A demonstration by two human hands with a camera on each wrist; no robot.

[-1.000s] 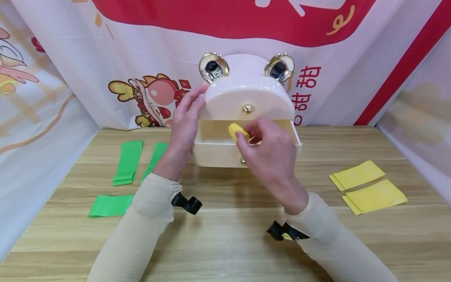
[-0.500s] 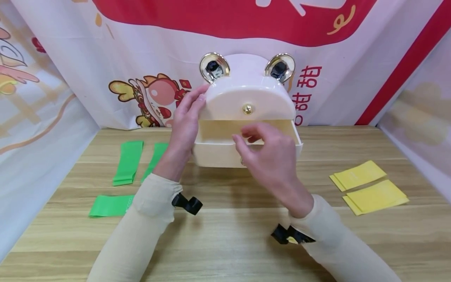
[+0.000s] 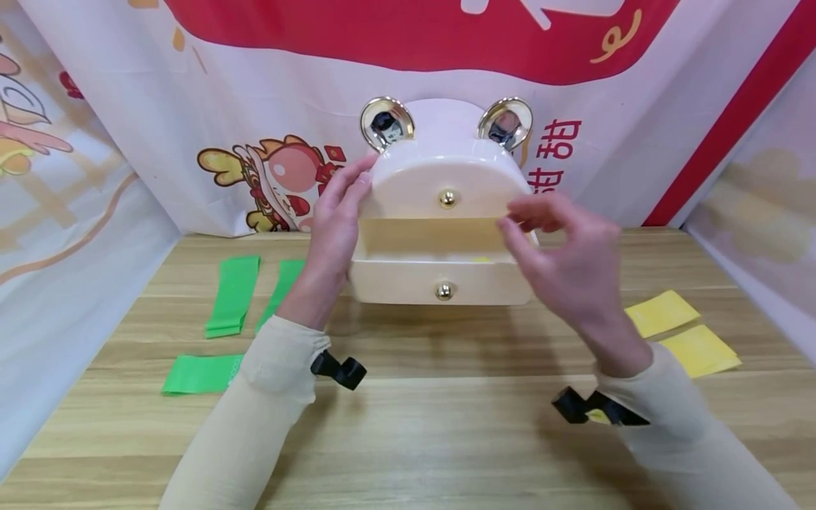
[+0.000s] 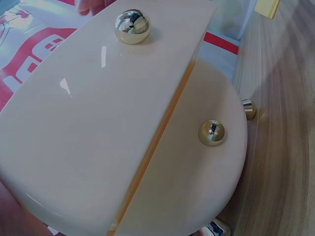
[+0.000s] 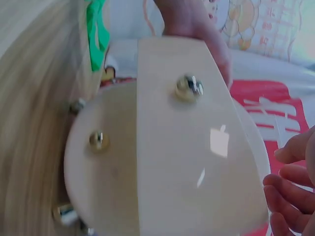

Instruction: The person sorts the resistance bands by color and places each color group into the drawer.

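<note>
Right hand (image 3: 564,258) hung empty near two-drawer cabinet (image 3: 408,188); left hand (image 3: 336,223) braced cabinet straight-fingered, likely best with lower drawer (image 3: 390,283) out.

A glossy white, round-topped box (image 3: 408,180) is standing upright on the wooden table (image 3: 440,446); its lower drawer (image 3: 389,283) (the knob (image 3: 444,291) is gleaming gold) is sitting pulled out, a yellow piece (image 3: 481,259) mostly hiding inside.

Wood-grain table (image 3: 433,432) — behind it, a red-and-white backdrop (image 3: 306,85), probably cloth.
</note>
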